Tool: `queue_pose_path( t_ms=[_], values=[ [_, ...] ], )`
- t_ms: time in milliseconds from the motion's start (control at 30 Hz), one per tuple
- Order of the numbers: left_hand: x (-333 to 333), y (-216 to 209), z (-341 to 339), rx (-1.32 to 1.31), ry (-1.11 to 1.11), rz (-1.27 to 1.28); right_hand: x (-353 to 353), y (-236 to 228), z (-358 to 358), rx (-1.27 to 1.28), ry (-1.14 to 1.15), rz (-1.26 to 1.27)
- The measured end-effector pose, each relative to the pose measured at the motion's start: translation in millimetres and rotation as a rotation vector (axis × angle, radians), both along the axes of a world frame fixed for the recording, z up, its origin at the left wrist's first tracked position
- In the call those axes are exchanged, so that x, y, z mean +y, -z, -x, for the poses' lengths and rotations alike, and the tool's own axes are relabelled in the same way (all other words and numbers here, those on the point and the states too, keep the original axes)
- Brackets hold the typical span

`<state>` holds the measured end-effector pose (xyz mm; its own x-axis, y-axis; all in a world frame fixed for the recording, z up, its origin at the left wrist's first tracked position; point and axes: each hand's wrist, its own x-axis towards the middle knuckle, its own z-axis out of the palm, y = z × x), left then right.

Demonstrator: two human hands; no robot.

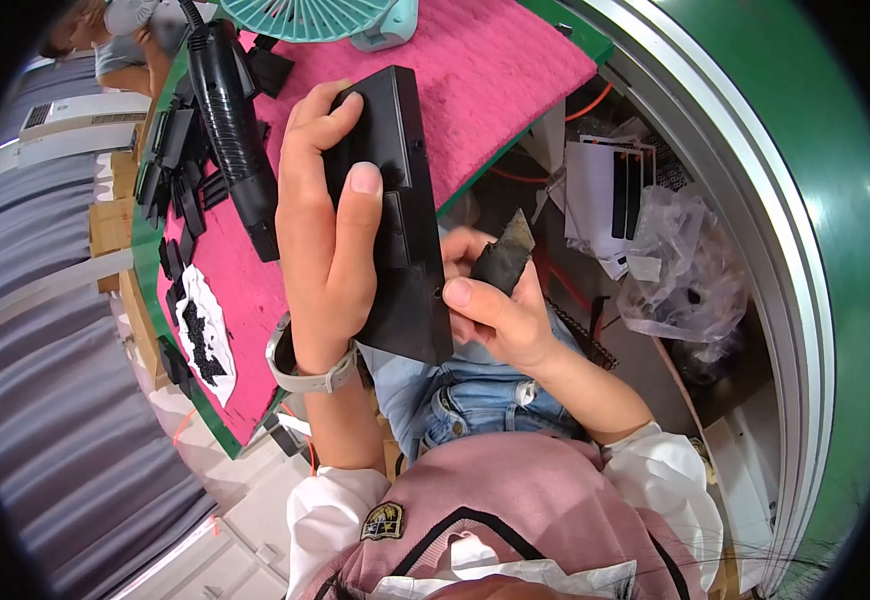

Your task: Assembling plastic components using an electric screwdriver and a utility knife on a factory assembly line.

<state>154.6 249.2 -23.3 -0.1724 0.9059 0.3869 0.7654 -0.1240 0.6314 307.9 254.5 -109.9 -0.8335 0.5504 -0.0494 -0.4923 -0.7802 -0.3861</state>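
My left hand grips a long black rectangular plastic case, with the fingers over its far part and the thumb lying across its face. The case is held tilted in front of my lap, over the edge of the table. Close by its right side, my right hand is closed around a short knife. Dark wrapping covers the knife's handle, and its pointed grey blade tip sticks up, away from the case. Some right-hand fingers are partly hidden behind the knife and the case edge.
On the pink mat lie a black corded hand tool, several black plastic pieces and a white cloth with black scraps. A teal fan stands at the far edge. Right and below are a clear plastic bag and papers. Another person sits far left.
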Motion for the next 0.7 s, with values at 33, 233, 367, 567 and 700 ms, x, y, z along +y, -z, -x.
queue_pose_path(
  t_ms=[33,233,367,567,700],
  values=[
    [-0.6,0.5,0.7,0.000,-0.001,-0.002,1.4,0.3,-0.3,-0.039,0.048,-0.057],
    [-0.2,-0.3,-1.1,0.027,-0.023,-0.005,-0.2,24.7,-12.7,-0.228,0.249,-0.417],
    [-2.5,-1.8,0.6,-0.047,-0.026,0.025,8.1,26.2,-22.3,-0.344,0.137,-0.518],
    [-5.4,-12.1,9.3,0.023,0.199,0.131,14.5,35.1,-25.7,-0.272,0.263,-0.465],
    [-0.1,-17.0,1.5,0.164,0.218,0.158,13.2,25.7,-21.7,-0.247,0.230,-0.493]
  ],
)
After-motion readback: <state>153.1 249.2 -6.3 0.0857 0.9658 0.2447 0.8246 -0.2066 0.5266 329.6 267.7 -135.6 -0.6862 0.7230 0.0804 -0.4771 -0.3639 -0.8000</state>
